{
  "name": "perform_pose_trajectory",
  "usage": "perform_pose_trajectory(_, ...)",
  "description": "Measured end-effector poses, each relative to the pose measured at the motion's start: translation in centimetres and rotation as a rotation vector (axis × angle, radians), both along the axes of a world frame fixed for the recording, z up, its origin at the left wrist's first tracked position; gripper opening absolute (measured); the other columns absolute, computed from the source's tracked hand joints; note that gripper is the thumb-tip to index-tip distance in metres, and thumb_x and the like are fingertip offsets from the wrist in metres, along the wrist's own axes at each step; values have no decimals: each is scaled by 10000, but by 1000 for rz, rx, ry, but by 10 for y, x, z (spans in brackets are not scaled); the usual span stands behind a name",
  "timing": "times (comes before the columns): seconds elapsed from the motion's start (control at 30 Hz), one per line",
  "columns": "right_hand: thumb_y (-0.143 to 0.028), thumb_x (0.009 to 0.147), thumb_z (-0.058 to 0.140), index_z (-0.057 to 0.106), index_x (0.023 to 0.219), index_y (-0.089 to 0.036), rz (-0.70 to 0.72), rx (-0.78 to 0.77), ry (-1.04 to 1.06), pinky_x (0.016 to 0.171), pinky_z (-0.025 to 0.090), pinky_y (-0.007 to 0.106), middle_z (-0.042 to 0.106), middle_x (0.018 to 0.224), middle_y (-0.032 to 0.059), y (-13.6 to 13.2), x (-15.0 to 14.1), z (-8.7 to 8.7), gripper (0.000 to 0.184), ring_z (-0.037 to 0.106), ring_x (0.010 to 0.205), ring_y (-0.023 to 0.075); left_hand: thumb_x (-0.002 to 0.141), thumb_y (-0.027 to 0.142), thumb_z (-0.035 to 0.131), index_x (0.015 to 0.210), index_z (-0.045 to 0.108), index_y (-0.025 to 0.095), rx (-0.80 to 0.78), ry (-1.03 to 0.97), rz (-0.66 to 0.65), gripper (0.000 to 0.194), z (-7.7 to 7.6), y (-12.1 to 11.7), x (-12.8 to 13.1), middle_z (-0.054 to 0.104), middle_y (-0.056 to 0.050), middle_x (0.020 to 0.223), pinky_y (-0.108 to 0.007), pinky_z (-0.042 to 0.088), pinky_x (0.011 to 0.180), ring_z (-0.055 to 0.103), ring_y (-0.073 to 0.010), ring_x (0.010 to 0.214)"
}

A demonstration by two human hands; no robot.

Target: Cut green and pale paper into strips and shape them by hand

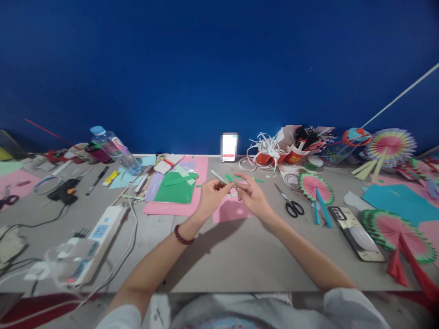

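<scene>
Over the middle of the table, my left hand (213,195) is closed in a pinch on a narrow pale green paper strip (216,174), whose end sticks out to the upper left. My right hand (253,197) meets it fingertip to fingertip and pinches the strip's other end, which is mostly hidden by the fingers. Small green paper scraps (254,179) lie just beyond the hands. Beneath them is a pink paper sheet (233,214). Black-handled scissors (291,204) rest to the right of my right hand.
Left are a plastic bottle (118,151), green paper (176,192), a glue gun (64,191) and a power strip (101,242) with trailing cords. Right are a phone (343,221) with a mouse (361,238), watermelon paper fans (315,187) and cups (297,155). A lit screen (228,147) stands behind.
</scene>
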State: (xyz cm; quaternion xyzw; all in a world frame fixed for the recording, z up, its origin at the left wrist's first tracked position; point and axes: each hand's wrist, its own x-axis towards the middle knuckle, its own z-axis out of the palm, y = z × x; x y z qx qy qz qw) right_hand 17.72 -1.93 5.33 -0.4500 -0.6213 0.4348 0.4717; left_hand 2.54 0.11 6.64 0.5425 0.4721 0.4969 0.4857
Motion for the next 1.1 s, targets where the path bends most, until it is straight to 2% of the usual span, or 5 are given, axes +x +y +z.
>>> perform_pose_trajectory(0.6,-278,884,491,429,1283,-235,14,1,-8,642,451,314,642,800,23,1,0,-5,407,527,620,148,693,445,729,646,597,151,-70,-88,-71,326,-1,1,1,668,-41,560,-234,421,523,643,-156,546)
perform_pose_trajectory(0.7,-275,883,488,436,1278,-231,1,2,-15,615,444,307,622,734,5,1,0,-3,401,516,611,150,686,469,731,630,593,155,-88,-114,-90,348,-5,5,1,659,-38,561,-221,383,493,632,-144,545)
perform_pose_trajectory(0.8,-279,881,487,447,1275,-230,-27,5,-34,581,435,297,580,651,-21,0,0,-2,399,511,598,153,773,519,627,656,628,159,-40,-118,-98,379,-8,5,1,648,-32,588,-221,381,490,594,-121,548)
perform_pose_trajectory(0.97,-284,888,482,444,1285,-232,-20,28,-3,629,450,309,600,705,-12,1,0,-3,403,526,614,147,690,359,727,712,667,162,53,-26,-44,208,-5,-1,3,669,-19,679,-223,414,529,557,-107,577)
perform_pose_trajectory(1.1,-302,897,479,424,1300,-229,36,31,24,668,459,317,633,826,16,2,0,-4,413,531,646,142,701,306,705,734,659,154,47,-15,27,163,-5,-3,4,663,-19,667,-228,427,540,560,-107,570)
